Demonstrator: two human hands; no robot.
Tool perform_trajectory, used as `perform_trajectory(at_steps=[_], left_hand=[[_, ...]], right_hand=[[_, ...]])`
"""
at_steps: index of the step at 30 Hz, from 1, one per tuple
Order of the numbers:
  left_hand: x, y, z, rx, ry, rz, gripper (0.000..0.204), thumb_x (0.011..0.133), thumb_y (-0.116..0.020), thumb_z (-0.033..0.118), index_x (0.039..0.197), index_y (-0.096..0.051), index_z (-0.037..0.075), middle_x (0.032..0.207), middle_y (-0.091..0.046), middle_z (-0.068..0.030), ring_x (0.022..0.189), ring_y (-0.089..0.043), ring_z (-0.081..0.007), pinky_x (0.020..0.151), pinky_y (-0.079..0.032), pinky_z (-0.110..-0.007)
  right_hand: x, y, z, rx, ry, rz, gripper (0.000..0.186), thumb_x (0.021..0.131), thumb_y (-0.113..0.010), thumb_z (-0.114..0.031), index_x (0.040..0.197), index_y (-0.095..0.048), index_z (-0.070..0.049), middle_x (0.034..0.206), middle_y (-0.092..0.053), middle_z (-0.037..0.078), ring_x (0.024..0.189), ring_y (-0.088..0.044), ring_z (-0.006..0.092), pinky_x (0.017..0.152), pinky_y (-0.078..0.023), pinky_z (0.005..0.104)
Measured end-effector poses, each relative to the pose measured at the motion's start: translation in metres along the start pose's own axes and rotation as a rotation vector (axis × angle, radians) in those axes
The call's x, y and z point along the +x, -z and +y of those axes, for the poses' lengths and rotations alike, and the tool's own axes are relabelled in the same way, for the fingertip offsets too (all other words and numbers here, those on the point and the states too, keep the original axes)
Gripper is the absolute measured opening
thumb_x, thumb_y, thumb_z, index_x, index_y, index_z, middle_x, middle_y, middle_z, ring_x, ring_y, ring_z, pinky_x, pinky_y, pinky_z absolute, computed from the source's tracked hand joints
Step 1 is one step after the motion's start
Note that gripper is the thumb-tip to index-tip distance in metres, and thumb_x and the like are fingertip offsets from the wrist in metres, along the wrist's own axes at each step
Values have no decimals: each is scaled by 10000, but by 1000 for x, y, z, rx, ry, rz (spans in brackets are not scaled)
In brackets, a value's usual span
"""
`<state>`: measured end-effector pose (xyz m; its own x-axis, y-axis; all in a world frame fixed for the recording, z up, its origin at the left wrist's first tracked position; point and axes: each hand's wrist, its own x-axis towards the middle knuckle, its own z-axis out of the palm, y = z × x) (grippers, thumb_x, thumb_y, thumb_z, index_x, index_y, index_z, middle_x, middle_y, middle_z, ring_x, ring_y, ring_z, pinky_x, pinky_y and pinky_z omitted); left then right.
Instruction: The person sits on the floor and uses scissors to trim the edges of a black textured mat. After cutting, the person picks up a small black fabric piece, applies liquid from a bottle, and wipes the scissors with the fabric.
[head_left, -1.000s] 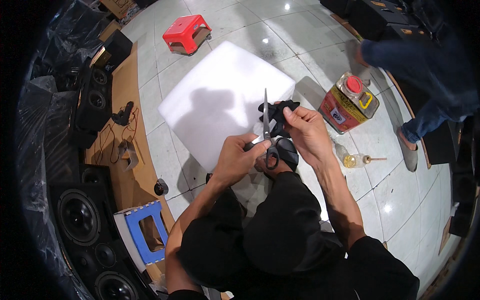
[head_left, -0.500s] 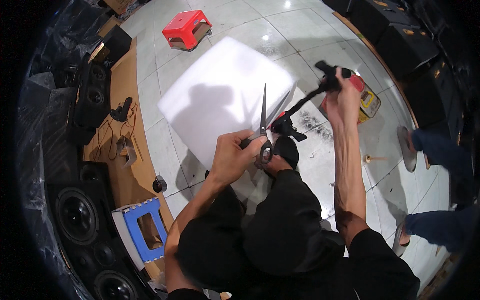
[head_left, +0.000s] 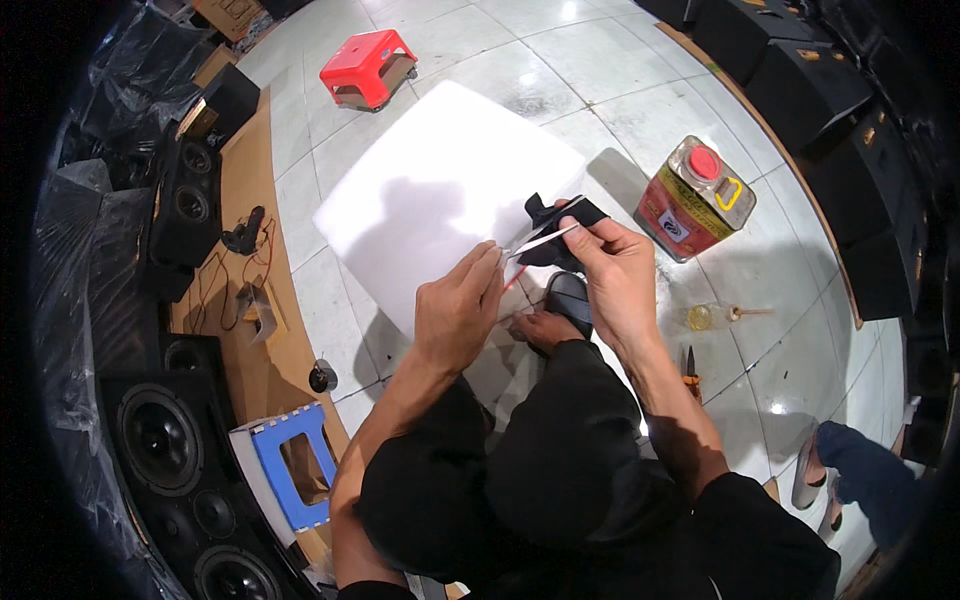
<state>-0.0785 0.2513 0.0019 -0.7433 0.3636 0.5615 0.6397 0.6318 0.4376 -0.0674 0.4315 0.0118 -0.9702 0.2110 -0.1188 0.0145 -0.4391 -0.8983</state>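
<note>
My left hand point(head_left: 460, 308) is closed around the handles of a pair of scissors point(head_left: 543, 241), and its fingers hide most of them. The pale blades point right, spread apart, with black material beside and between them. That material, a bunched black strap-like piece point(head_left: 590, 212), is pinched in my right hand point(head_left: 618, 280). The right thumb lies close to a blade tip; whether it touches cannot be told. Both hands meet over the near right corner of a large white foam block point(head_left: 400, 170), above my sandalled foot point(head_left: 569, 300).
A rectangular can point(head_left: 690, 205) with a red cap stands right of my hands. A small jar point(head_left: 698, 317) and orange-handled pliers point(head_left: 691, 375) lie nearer. A red stool point(head_left: 368, 65) is beyond the block. Speakers point(head_left: 160, 440) line the left; a person's legs point(head_left: 865, 480) show at right.
My right hand has come left from over the can, bringing the stretched black strap in beside the scissors. My left hand has turned the scissors to the right. The person's legs at right have shifted.
</note>
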Motion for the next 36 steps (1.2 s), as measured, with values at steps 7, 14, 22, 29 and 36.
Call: perform_trajectory(at_steps=[7,14,22,29,36], left_hand=[[4,4,2,282,-204,-11,251,784,-681,-30,1027,-645,-80,1016,-684,-242,700,-709,-265,544,-558,-311],[6,3,-4,425,-368,22,313,783,-597,32,1052,-612,-129,1082,-645,-303,581,-637,-186,504,-512,-270],[-4,14,-6,413,-353,118,276,791,-620,5,1039,-634,-115,1065,-669,-265,553,-616,-155,482,-480,-237],[2,11,-4,433,-369,155,243,785,-632,-15,1008,-654,-108,1054,-678,-253,507,-574,-132,464,-458,-230],[2,13,-1,518,-421,94,243,815,-629,33,1012,-658,-106,1065,-677,-251,527,-571,-120,462,-446,-221]], right_hand=[[7,2,-2,-171,78,109,189,853,-730,-139,820,-726,48,618,-596,-15,527,-406,24,480,-283,207],[9,3,-20,-30,-16,91,134,848,-712,-65,821,-693,65,755,-696,96,618,-595,86,585,-461,230],[49,72,-41,141,195,374,158,868,-706,-110,857,-686,46,799,-694,73,657,-620,122,639,-490,259],[19,55,-39,83,149,87,240,949,-617,-159,1011,-672,67,1027,-690,113,896,-623,143,860,-489,305],[10,36,-43,-328,74,-103,219,859,-733,-154,795,-707,53,688,-651,19,593,-514,46,532,-388,213]])
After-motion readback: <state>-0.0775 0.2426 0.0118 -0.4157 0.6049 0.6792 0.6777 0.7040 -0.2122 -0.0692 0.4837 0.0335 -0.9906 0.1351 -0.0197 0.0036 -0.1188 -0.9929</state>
